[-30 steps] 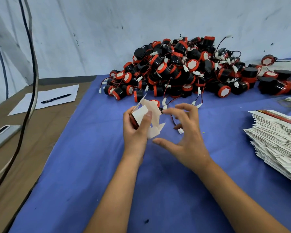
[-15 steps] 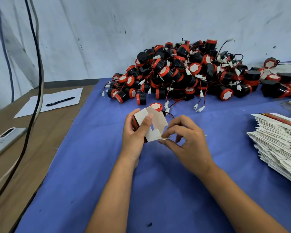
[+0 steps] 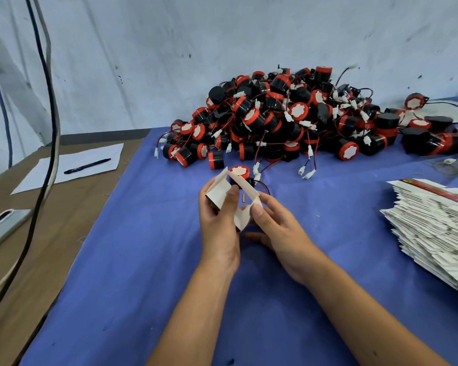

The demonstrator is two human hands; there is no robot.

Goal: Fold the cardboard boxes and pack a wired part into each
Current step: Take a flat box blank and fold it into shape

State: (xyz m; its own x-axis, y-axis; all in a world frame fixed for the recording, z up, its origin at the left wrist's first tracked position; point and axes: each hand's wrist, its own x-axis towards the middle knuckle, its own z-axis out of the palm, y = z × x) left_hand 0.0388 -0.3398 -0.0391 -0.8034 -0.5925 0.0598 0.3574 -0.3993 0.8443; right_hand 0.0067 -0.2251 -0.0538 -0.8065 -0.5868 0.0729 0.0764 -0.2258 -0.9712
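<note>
A small white cardboard box (image 3: 224, 190) with open flaps is held above the blue cloth at the middle of the table. My left hand (image 3: 218, 223) grips its left side, thumb pressed on the front panel. My right hand (image 3: 278, 225) pinches a flap at the box's lower right. One red-and-black wired part (image 3: 239, 173) lies just behind the box, its wire trailing right. A big pile of the same wired parts (image 3: 288, 120) fills the back of the cloth. Flat unfolded boxes (image 3: 434, 228) are stacked at the right edge.
The blue cloth (image 3: 143, 273) covers most of the table. On the bare brown tabletop at left lie a sheet of paper (image 3: 72, 166) with a black pen (image 3: 87, 165) and a grey phone-like device (image 3: 0, 225). Black cables (image 3: 46, 143) hang down at the left.
My right hand closed in from open beside the box and now pinches a flap. The box tilted and its flaps spread wider. The camera shifted slightly.
</note>
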